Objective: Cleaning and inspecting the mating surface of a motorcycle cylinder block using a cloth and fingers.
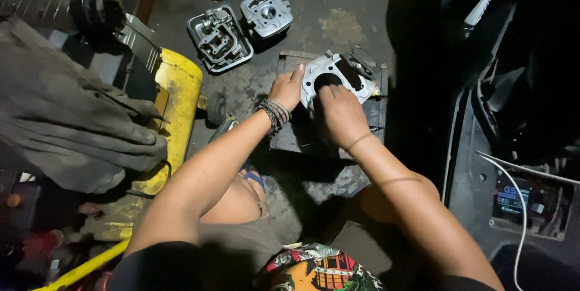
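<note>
At frame centre I see the silver cast-metal engine cylinder block (pixel 336 77) lying on a dark flat slab (pixel 296 137). My left hand (pixel 287 88) presses its edge, fingers together, steadying it; my right hand (pixel 339 113) curls fingertips into the bore, apparently feeling it.
</note>
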